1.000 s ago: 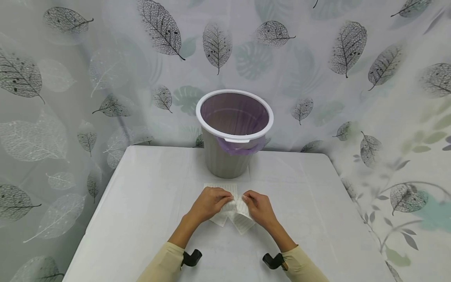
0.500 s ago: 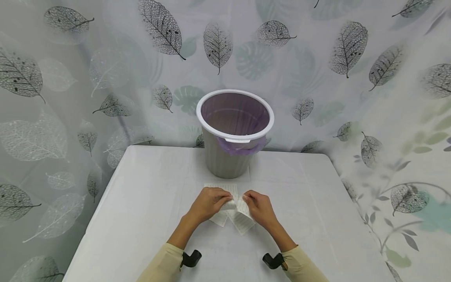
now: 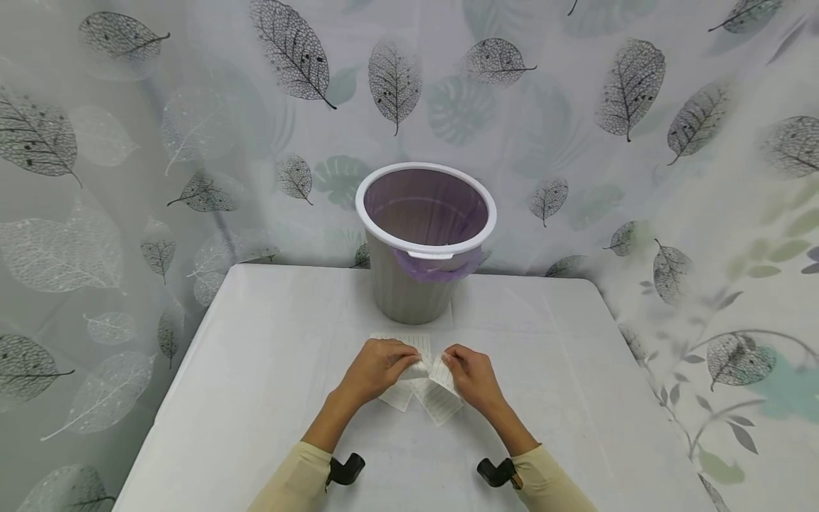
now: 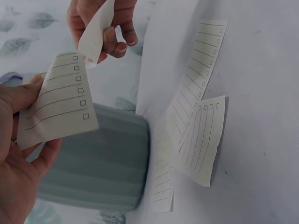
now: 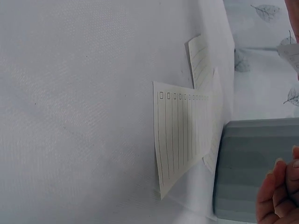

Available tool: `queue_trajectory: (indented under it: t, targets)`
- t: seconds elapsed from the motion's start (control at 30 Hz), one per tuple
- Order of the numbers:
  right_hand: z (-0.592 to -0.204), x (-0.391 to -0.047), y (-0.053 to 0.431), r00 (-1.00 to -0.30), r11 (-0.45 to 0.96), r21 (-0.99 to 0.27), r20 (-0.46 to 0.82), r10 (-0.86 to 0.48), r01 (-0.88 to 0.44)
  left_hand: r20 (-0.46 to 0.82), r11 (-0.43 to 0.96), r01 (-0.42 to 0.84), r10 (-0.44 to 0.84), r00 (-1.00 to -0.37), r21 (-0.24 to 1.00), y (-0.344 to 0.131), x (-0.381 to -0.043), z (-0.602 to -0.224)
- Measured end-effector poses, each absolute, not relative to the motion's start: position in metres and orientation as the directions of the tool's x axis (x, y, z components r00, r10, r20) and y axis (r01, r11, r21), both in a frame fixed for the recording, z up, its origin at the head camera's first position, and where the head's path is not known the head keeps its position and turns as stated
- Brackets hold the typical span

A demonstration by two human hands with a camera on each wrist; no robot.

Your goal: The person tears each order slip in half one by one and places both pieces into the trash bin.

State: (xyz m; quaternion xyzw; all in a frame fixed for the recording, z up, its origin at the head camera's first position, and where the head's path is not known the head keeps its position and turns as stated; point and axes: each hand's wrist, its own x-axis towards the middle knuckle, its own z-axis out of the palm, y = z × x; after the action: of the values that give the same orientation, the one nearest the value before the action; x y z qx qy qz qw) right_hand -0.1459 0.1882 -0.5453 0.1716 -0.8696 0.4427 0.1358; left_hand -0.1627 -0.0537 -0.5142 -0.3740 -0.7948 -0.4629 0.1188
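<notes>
Above the table, my left hand pinches a piece of lined checklist paper between thumb and fingers. A narrower paper piece is pinched by my right hand, just to the right. The two pieces meet near one corner in the left wrist view. Below the hands, several torn sheets of the same lined paper lie overlapping on the table. One lower sheet points toward the front. In the right wrist view, only curled fingers of my right hand show at the edge.
A grey bin with a white rim stands behind the papers at the back of the white table. Its purple liner hangs over the front. A leaf-patterned curtain closes off the back and sides.
The fingertips of my two hands have drawn very slightly apart, and the paper between them has tilted a little. The bin and the sheets on the table have stayed put.
</notes>
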Motion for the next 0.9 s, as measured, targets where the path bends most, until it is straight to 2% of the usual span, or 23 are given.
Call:
queue_trajectory:
  t: [0.27,0.43,0.9]
  targets:
    - [-0.544,-0.146,0.194,-0.921,0.573,-0.728,0.359,-0.151,-0.377,0.534,0.335,0.692,0.455,-0.713,0.639,-0.059,-0.163,-0.509]
    - [-0.532,-0.152,0.197,-0.905,0.575,-0.707,0.395,-0.162,-0.411,0.572,0.308,0.713,0.436,-0.694,0.630,-0.062,-0.168,-0.500]
    - [-0.452,-0.177,0.192,-0.802,0.499,-0.650,0.569,-0.180,-0.573,0.697,0.317,0.759,0.305,-0.649,0.569,-0.077,-0.191,-0.442]
